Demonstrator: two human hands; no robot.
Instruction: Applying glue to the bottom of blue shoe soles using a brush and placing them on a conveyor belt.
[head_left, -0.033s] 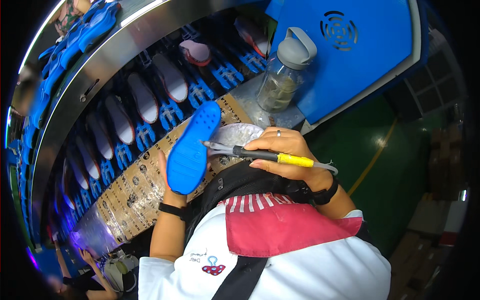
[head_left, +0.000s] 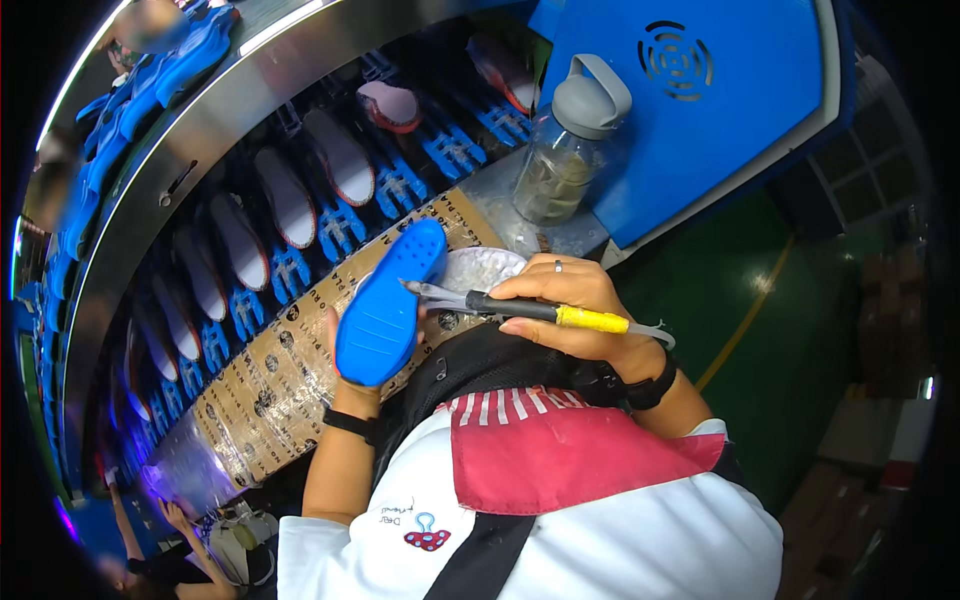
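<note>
A blue shoe sole [head_left: 386, 318] rests in my left hand [head_left: 352, 393], which is closed round its heel end from underneath. The dotted toe end points away from me, and lines cross its heel. In my right hand [head_left: 582, 290] is a glue brush [head_left: 520, 307] with a dark handle, yellow wrapping and a thin clear tube. The brush tip is at the right edge of the sole; whether it touches I cannot tell. Just behind the brush is a white bowl [head_left: 487, 265] with whitish stuff in it, partly hidden by sole and brush.
Beyond a taped cardboard-covered ledge [head_left: 290, 370], shoes [head_left: 283, 197] stand in a row on blue holders. A clear bottle with a grey lid [head_left: 565, 150] stands by a blue machine panel [head_left: 730, 90]. At lower left another person's arm [head_left: 190, 535] reaches toward the line.
The sole has shifted slightly to the right and its toe end sits a little lower, with my left hand moving along. My right hand and the brush have hardly moved.
</note>
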